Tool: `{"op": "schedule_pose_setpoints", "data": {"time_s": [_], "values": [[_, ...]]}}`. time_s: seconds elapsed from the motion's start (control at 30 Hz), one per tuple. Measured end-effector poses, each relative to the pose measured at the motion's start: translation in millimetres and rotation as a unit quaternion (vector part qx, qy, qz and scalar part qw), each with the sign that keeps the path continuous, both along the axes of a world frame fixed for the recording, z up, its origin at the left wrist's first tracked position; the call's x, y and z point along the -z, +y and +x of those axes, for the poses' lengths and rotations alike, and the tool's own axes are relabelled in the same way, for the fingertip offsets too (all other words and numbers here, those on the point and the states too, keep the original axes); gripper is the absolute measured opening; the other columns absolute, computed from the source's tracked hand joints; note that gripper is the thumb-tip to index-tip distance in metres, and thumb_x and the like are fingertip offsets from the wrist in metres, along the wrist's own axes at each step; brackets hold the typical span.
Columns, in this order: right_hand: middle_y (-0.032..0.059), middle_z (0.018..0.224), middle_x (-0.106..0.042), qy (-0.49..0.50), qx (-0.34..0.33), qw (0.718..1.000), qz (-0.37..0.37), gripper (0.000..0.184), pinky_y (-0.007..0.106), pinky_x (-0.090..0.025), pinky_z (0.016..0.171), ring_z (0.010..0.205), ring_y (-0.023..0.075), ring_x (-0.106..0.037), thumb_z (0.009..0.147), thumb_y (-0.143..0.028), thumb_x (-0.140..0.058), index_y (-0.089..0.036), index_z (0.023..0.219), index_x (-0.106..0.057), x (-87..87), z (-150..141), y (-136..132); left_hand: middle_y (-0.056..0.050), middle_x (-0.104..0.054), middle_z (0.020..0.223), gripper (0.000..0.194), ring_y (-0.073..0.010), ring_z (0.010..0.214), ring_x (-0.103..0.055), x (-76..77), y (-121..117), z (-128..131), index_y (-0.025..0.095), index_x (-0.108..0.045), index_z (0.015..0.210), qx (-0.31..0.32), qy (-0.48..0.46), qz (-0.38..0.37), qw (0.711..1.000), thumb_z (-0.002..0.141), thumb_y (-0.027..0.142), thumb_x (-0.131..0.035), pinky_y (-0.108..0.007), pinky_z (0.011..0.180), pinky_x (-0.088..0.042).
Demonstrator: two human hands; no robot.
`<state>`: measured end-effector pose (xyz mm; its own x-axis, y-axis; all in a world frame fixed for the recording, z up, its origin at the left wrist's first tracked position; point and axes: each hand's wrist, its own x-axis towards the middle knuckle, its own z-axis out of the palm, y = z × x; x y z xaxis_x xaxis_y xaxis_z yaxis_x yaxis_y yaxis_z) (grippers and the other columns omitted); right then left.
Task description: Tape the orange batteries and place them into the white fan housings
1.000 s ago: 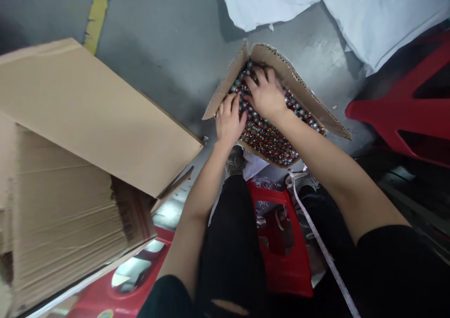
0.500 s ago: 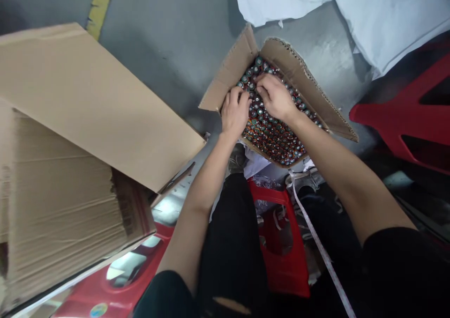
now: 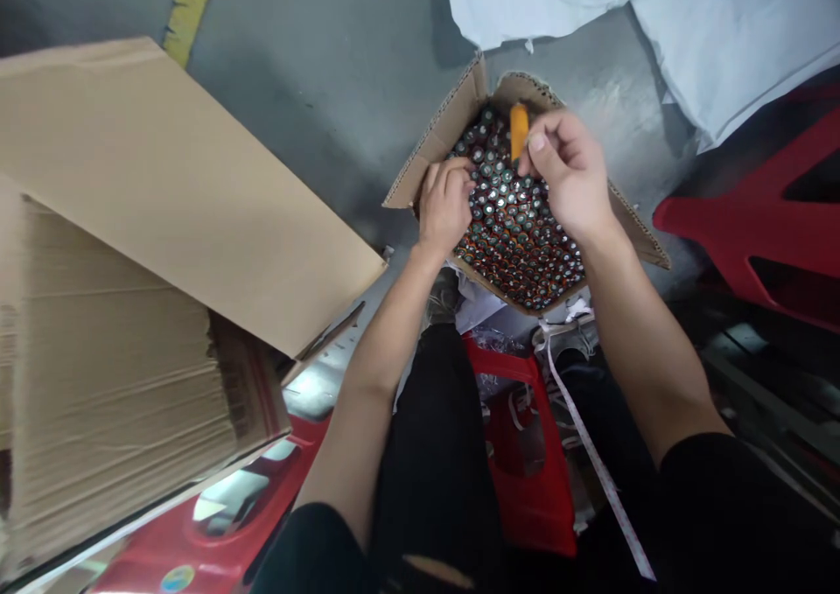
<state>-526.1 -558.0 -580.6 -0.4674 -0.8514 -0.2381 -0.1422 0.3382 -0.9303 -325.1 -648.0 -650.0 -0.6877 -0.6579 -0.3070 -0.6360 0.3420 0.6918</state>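
Observation:
Between the thumb and fingers of my right hand (image 3: 568,170) is an orange cylindrical battery (image 3: 518,130), raised above an open cardboard box (image 3: 452,126). The box holds many batteries (image 3: 518,244) packed on end, their round metallic tips facing up. My left hand (image 3: 446,205) rests over the left side of the box, its bent fingers touching the battery tops. I see nothing held in it, though the fingertips are partly hidden.
Large cardboard boxes (image 3: 197,200) stand at the left, beside a red stool (image 3: 223,533). Another red stool (image 3: 535,489) is below the battery box, and red plastic furniture (image 3: 741,222) stands right. White sacks (image 3: 544,3) lie at the back. A measuring tape (image 3: 600,471) hangs down in front.
My right hand has lifted from among the batteries and moved right, now with an orange battery in its fingers. My left hand has stayed at the left side of the box.

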Motion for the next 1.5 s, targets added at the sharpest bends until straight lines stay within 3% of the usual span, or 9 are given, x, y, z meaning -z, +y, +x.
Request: {"op": "schedule_pose_setpoints", "data": {"time_s": [0.2, 0.33, 0.4, 0.47, 0.7, 0.93, 1.2, 1.37, 1.5], "values": [[0.0024, 0.088, -0.076, -0.216, -0.047, 0.975, 0.029, 0.049, 0.043, -0.067, 0.084, 0.085, 0.0227, -0.076, 0.099, -0.079, -0.066, -0.03, 0.1, -0.07, -37.9, 40, 50, -0.008, -0.07, 0.15, 0.052, -0.0276, 0.148, -0.063, -58.0, 39, 1, 0.031, -0.064, 0.129, -0.164, 0.09, 0.227, 0.956, 0.117, 0.066, -0.028, -0.05, 0.115, -0.059], [0.006, 0.108, -0.081, -0.292, -0.073, 0.953, 0.024, 0.048, 0.042, -0.068, 0.091, 0.097, 0.0233, -0.078, 0.1, -0.076, -0.067, -0.029, 0.108, -0.072, -21.2, 60, 48, 0.001, -0.073, 0.084, 0.043, -0.0173, 0.079, -0.077, -53.9, 71, 9, 0.028, -0.07, 0.108, -0.398, 0.162, 0.501, 0.751, 0.11, 0.069, -0.056, -0.03, 0.075, -0.065], [0.0096, 0.122, -0.081, -0.16, -0.082, 0.982, 0.05, 0.047, 0.048, -0.066, 0.103, 0.112, 0.0263, -0.077, 0.105, -0.071, -0.061, -0.028, 0.119, -0.073, 2.2, 57, 35, 0.005, -0.058, 0.061, 0.053, -0.0141, 0.052, -0.063, -48.9, 77, 15, 0.024, -0.068, 0.093, -0.404, 0.155, 0.623, 0.652, 0.111, 0.071, -0.051, -0.027, 0.061, -0.062], [0.0142, 0.141, -0.076, 0.027, -0.102, 0.99, 0.092, 0.044, 0.058, -0.057, 0.119, 0.134, 0.0324, -0.07, 0.109, -0.059, -0.056, -0.026, 0.133, -0.072, 27.4, 50, 19, 0.007, -0.047, 0.05, 0.065, -0.0131, 0.04, -0.051, -47.8, 78, 22, 0.023, -0.066, 0.086, -0.37, 0.143, 0.69, 0.606, 0.111, 0.077, -0.04, -0.028, 0.054, -0.061], [0.0191, 0.178, -0.044, 0.262, -0.226, 0.926, 0.15, 0.063, 0.08, -0.029, 0.131, 0.163, 0.0478, -0.036, 0.107, -0.051, -0.06, -0.027, 0.165, -0.052, 70.0, 57, -22, -0.002, -0.071, 0.072, 0.058, -0.0161, 0.061, -0.073, -56.6, 61, 31, 0.02, -0.068, 0.082, -0.363, 0.168, 0.701, 0.591, 0.114, 0.062, -0.044, -0.031, 0.068, -0.068], [0.0108, 0.156, -0.063, 0.267, -0.287, 0.909, 0.144, 0.049, 0.069, -0.038, 0.127, 0.154, 0.0412, -0.046, 0.115, -0.054, -0.041, -0.029, 0.147, -0.068, 87.1, 42, -30, -0.01, -0.079, 0.139, 0.056, -0.036, 0.124, -0.08, -67.2, 51, 39, 0.029, -0.074, 0.123, -0.35, 0.191, 0.693, 0.601, 0.108, 0.074, -0.044, -0.062, 0.096, -0.069], [0.0121, 0.136, -0.075, 0.303, -0.308, 0.888, 0.158, 0.047, 0.056, -0.051, 0.118, 0.131, 0.0351, -0.069, 0.118, -0.046, -0.035, -0.024, 0.129, -0.074, 79.6, 31, -46, -0.006, -0.082, 0.1, 0.065, -0.0229, 0.086, -0.084, -61.0, 52, 41, 0.023, -0.076, 0.118, -0.404, 0.2, 0.697, 0.558, 0.111, 0.075, -0.038, -0.041, 0.083, -0.073], [0.0063, 0.11, -0.084, 0.277, -0.283, 0.912, 0.111, 0.043, 0.041, -0.059, 0.098, 0.101, 0.0232, -0.079, 0.114, -0.054, -0.045, -0.026, 0.123, -0.076, 94.6, 21, -51, -0.006, -0.082, 0.101, 0.068, -0.0261, 0.094, -0.086, -59.6, 52, 41, 0.025, -0.074, 0.128, -0.412, 0.201, 0.7, 0.548, 0.11, 0.078, -0.037, -0.042, 0.083, -0.074], [0.0031, 0.105, -0.086, 0.274, -0.293, 0.909, 0.115, 0.037, 0.048, -0.06, 0.1, 0.097, 0.0271, -0.08, 0.114, -0.054, -0.048, -0.033, 0.127, -0.075, 94.9, 16, -57, -0.006, -0.082, 0.102, 0.068, -0.0266, 0.096, -0.085, -59.7, 51, 42, 0.025, -0.074, 0.129, -0.406, 0.194, 0.702, 0.551, 0.11, 0.079, -0.037, -0.042, 0.084, -0.073]]}}
